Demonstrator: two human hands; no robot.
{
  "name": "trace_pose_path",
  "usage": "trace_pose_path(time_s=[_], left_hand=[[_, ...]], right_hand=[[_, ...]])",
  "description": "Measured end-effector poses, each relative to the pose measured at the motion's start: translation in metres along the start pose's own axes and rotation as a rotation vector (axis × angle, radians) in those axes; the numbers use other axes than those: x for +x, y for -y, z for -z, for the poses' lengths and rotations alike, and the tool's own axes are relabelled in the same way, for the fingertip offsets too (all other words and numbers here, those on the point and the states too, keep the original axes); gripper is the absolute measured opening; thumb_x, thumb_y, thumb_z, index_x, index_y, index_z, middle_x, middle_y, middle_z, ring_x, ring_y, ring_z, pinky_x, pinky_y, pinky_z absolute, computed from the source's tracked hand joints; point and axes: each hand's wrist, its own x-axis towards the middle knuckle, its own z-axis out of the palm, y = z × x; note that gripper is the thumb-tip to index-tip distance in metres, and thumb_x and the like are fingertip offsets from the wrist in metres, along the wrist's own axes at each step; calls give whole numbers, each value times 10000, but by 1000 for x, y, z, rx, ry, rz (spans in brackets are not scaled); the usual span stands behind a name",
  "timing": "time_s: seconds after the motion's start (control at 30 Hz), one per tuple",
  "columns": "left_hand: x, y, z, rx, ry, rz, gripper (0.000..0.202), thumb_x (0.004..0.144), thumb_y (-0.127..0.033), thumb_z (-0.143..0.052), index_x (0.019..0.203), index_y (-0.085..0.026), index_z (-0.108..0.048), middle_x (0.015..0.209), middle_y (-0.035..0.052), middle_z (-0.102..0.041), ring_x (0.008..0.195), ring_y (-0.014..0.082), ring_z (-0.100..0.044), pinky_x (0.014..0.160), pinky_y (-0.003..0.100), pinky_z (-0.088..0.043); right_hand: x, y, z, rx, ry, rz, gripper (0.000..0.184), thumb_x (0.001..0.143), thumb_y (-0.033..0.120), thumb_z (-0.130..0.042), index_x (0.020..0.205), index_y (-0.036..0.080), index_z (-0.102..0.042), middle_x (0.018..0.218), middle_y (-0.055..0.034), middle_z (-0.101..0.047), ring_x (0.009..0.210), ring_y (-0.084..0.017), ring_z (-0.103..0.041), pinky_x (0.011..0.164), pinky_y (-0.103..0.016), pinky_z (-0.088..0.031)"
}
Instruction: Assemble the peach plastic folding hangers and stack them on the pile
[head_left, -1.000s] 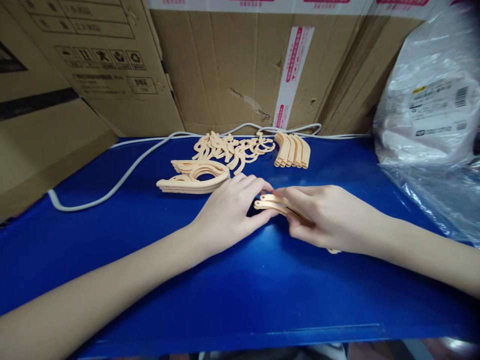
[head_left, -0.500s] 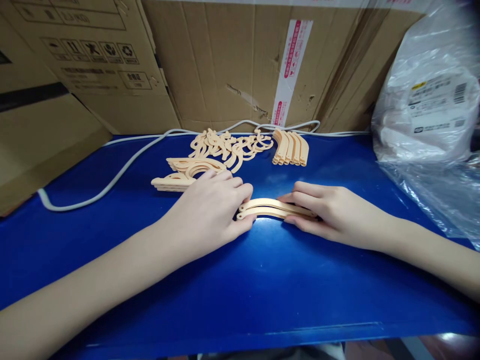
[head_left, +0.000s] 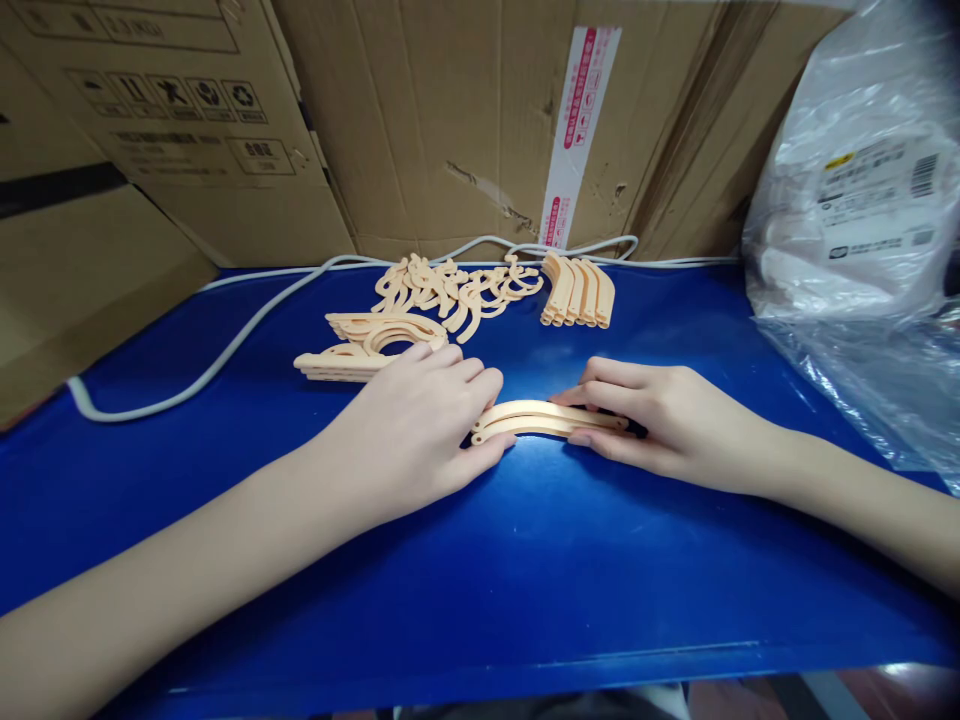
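My left hand (head_left: pixel 448 425) pinches the left ends of two curved beige hanger arms (head_left: pixel 534 412) between thumb and fingers. On their right ends, my right hand (head_left: pixel 645 415) has closed in the same way. The two arms lie side by side, bowed away from me, low over the blue table (head_left: pixel 540 560). A small round hole shows at their left tips. Beyond my left hand lie stacked flat beige hanger parts (head_left: pixel 345 360), partly hidden by its knuckles. Farther back sits a loose pile of beige hooks (head_left: pixel 427 285). Right of it, several curved arms (head_left: pixel 576 290) stand in a tidy row.
A white cable (head_left: pixel 247 330) winds along the back and left of the table. Cardboard boxes (head_left: pixel 420 110) wall off the back and the left side (head_left: pixel 172 150). At the right, a clear plastic bag (head_left: pixel 847 250) with a white labelled roll inside spreads onto the tabletop.
The two curved arms now sit closer together, the rear one slightly lower against the front one. Both hands keep their grip. The whole view has shifted slightly.
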Motion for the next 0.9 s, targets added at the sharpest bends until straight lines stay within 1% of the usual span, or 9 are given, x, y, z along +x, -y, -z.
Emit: trace_pose_path(time_s=[0.2, 0.3, 0.47, 0.7, 0.8, 0.9], left_hand=[[1, 0, -2, -29, -7, -27, 222, 962, -376, -515, 889, -173, -568, 839, 52, -598, 786, 240, -515, 674, 347, -316], [2, 0, -4, -24, -18, -52, 216, 974, -351, -495, 885, -170, -572, 831, 50, -596, 767, 229, -508, 672, 345, -318], [4, 0, -6, -11, -22, -61, 255, 984, -367, -474, 848, -172, -566, 809, 49, -599, 747, 220, -503, 666, 344, -324], [4, 2, -6, -53, 7, -29, 243, 976, -396, -501, 907, -175, -576, 833, 43, -602, 774, 218, -527, 667, 334, -335], [4, 2, -7, -118, 11, -4, 212, 973, -367, -505, 920, -174, -576, 854, 36, -603, 772, 207, -535, 670, 331, -343], [4, 1, -7, -212, 21, 43, 194, 956, -353, -524, 906, -173, -574, 857, 27, -600, 768, 196, -541, 668, 328, -352]], right_hand=[[-1, -2, -1, 2, -10, 15, 367, 1012, 388, -464, 1249, 169, -640, 966, -67, -624, 771, -154, -642, 682, -267, -492], [-1, -3, -1, -7, -18, 20, 364, 1009, 390, -474, 1244, 169, -641, 974, -68, -632, 777, -152, -646, 681, -264, -494], [0, -3, -1, -38, -25, 21, 365, 987, 421, -516, 1208, 165, -653, 955, -68, -644, 758, -159, -644, 656, -269, -488], [0, -3, -1, 17, -30, -36, 310, 985, 425, -526, 1117, 178, -660, 940, -50, -652, 741, -145, -641, 630, -253, -467], [0, -4, -1, 42, -22, -39, 301, 978, 436, -537, 1097, 186, -657, 934, -47, -660, 731, -141, -637, 618, -244, -455], [1, -5, 1, 54, 7, -36, 314, 976, 449, -541, 1114, 189, -648, 925, -41, -662, 736, -140, -634, 618, -241, -444]])
